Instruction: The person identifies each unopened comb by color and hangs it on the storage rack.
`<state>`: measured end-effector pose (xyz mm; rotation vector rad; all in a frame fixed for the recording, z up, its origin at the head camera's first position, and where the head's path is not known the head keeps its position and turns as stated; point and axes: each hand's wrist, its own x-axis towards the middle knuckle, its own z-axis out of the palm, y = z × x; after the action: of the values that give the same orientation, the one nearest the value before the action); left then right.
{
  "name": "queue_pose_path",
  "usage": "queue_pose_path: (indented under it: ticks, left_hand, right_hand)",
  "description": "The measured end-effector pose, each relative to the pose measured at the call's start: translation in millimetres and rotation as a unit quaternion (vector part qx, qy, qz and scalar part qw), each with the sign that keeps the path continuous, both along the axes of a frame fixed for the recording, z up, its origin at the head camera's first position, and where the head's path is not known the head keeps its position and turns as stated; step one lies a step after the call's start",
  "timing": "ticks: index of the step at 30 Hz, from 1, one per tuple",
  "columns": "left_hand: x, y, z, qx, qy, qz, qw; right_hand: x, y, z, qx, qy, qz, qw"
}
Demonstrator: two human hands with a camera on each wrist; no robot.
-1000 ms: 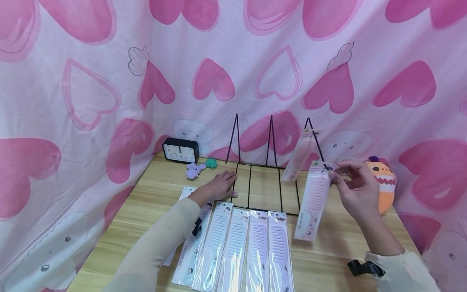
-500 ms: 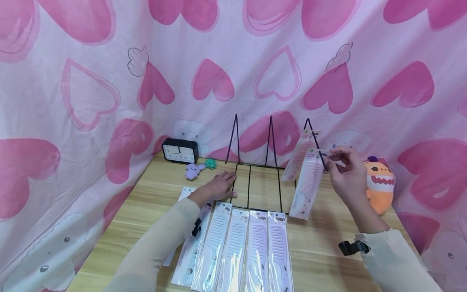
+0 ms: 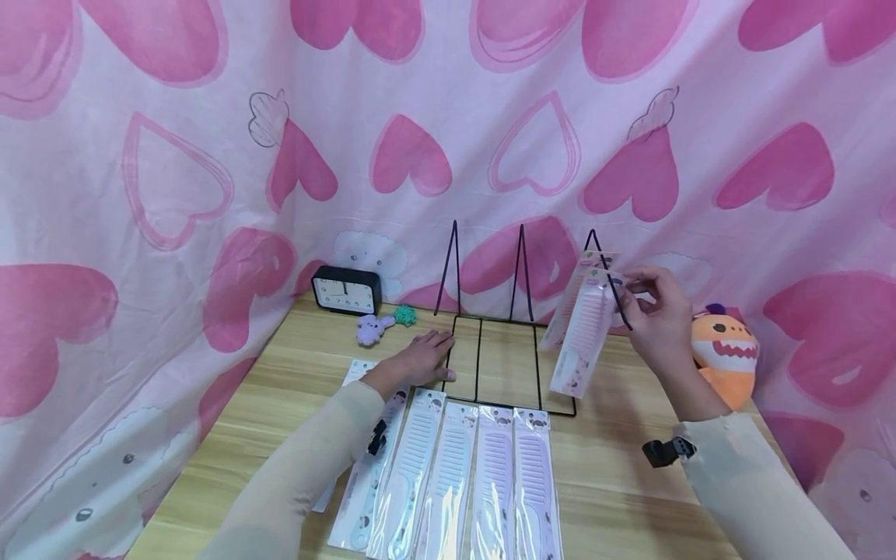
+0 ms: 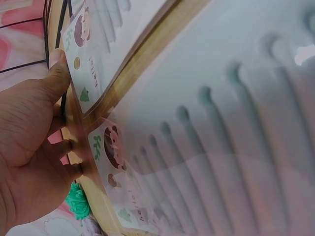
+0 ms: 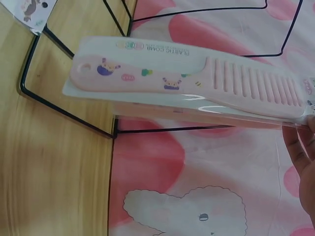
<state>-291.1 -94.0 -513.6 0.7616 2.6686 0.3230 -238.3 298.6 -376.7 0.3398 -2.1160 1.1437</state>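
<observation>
My right hand [image 3: 654, 311] pinches the top edge of a packaged pink comb [image 3: 584, 334], which hangs on the right prong of a black wire rack [image 3: 539, 365]. In the right wrist view, the fingers grip the pack at the far right, and the pink comb [image 5: 147, 78] shows its teeth and printed handle. Behind it on the same prong hangs another packaged comb [image 3: 555, 333], mostly hidden. My left hand [image 3: 420, 358] rests on the left side of the rack's base, fingers extended. In the left wrist view, packaged combs [image 4: 108, 164] lie beside that hand [image 4: 34, 128].
Several packaged combs [image 3: 451, 467], bluish and lilac, lie in a row in front of the rack. A black clock [image 3: 344, 289], a purple toy [image 3: 371, 328] and a green trinket [image 3: 405, 314] are at the back left. An orange plush toy [image 3: 726, 354] stands on the right.
My right hand has moved left and back, sliding the packaged comb along the right prong toward the pack hanging behind it. The left hand has stayed on the rack base.
</observation>
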Motion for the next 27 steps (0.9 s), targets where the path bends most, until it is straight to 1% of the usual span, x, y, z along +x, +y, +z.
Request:
queue_pose_path:
  ticks: [6,12,20,27]
  left_hand:
    - [-0.2,-0.3,-2.0,0.000,0.000,0.004,1.0000]
    - [-1.2,0.4,-1.9,-0.001,0.001,0.002,1.0000]
    - [0.1,0.7,-1.5,0.003,-0.001,0.006,1.0000]
    - [0.4,0.5,-0.2,-0.002,0.001,0.003,1.0000]
  right_hand:
    - [-9.7,0.2,0.8,0.006,0.021,0.008,1.000]
    - [-19.5,-0.4,-0.5,-0.010,0.036,0.010,0.999]
    - [-22.5,-2.4,2.0,-0.033,0.008,0.014,0.999]
    - [-24.3,-1.6,1.7,-0.067,-0.004,0.036,0.997]
